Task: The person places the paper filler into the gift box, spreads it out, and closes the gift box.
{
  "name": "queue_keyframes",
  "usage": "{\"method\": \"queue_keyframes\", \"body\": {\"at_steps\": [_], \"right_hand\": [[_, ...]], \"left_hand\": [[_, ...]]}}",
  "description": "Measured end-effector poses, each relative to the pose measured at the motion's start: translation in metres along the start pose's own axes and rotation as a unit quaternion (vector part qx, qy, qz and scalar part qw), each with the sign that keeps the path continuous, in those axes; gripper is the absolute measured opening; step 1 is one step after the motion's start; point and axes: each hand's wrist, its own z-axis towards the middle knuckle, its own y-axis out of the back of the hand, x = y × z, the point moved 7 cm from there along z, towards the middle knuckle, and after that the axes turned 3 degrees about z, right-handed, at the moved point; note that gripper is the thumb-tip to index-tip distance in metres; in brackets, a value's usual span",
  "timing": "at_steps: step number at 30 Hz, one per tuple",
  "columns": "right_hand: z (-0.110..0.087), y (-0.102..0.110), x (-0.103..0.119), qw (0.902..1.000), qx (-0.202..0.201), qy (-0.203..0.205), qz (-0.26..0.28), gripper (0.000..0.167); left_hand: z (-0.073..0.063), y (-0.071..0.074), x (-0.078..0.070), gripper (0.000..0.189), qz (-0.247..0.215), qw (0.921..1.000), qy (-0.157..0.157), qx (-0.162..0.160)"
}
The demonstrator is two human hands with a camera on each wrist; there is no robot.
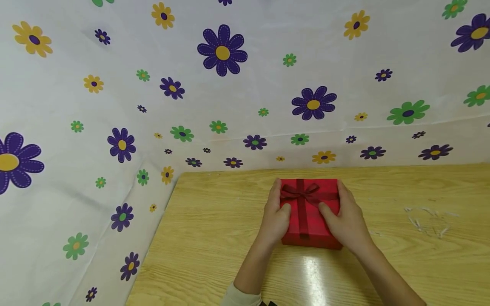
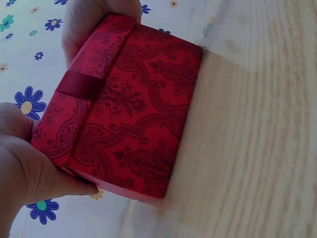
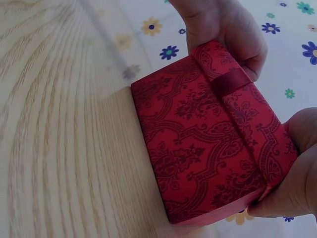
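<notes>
A red gift box (image 1: 314,221) with a dark red ribbon and bow (image 1: 301,193) on its lid is held between both hands in the head view. My left hand (image 1: 274,214) grips its left side, thumb on top near the edge. On the opposite side my right hand (image 1: 347,219) holds the box, its thumb lying on the lid beside the bow. From the left wrist view, the box (image 2: 143,104) shows a dark floral pattern on its side wall, with the lid fitted on. The right wrist view shows the same patterned wall of the box (image 3: 183,134), its lower edge close to the table.
The pale wooden table (image 1: 206,221) extends to both sides of the box. Thin whitish scraps (image 1: 425,221) lie on it to the right. A white cloth with purple, yellow and green flowers (image 1: 249,97) hangs behind the table and along its left side.
</notes>
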Motion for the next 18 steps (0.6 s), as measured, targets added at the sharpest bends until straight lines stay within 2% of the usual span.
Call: {"method": "queue_keyframes", "body": {"at_steps": [7, 10, 13, 15, 16, 17, 18], "right_hand": [[0.002, -0.001, -0.002, 0.9997, -0.007, 0.023, -0.007, 0.082], [0.004, 0.003, -0.002, 0.9994, 0.006, 0.030, -0.018, 0.081], [0.007, 0.016, -0.005, 0.9967, 0.011, 0.056, -0.057, 0.074], [0.010, 0.029, -0.010, 0.9899, 0.005, 0.082, -0.115, 0.068], [0.011, 0.036, -0.014, 0.9842, 0.000, 0.093, -0.150, 0.065], [0.013, 0.042, -0.018, 0.9773, -0.004, 0.103, -0.185, 0.062], [0.015, 0.048, -0.023, 0.9696, -0.007, 0.107, -0.220, 0.061]], "left_hand": [[0.000, -0.001, 0.003, 0.076, -0.003, 0.9998, -0.008, -0.016], [0.002, 0.000, 0.004, 0.076, 0.023, 0.9997, -0.006, 0.010], [0.006, 0.011, 0.005, 0.073, 0.073, 0.9962, -0.007, 0.047], [0.008, 0.026, 0.007, 0.071, 0.141, 0.9882, -0.017, 0.057], [0.009, 0.034, 0.009, 0.071, 0.189, 0.9803, -0.022, 0.053], [0.010, 0.044, 0.011, 0.071, 0.243, 0.9687, -0.028, 0.043], [0.010, 0.053, 0.013, 0.071, 0.299, 0.9533, -0.032, 0.031]]}}
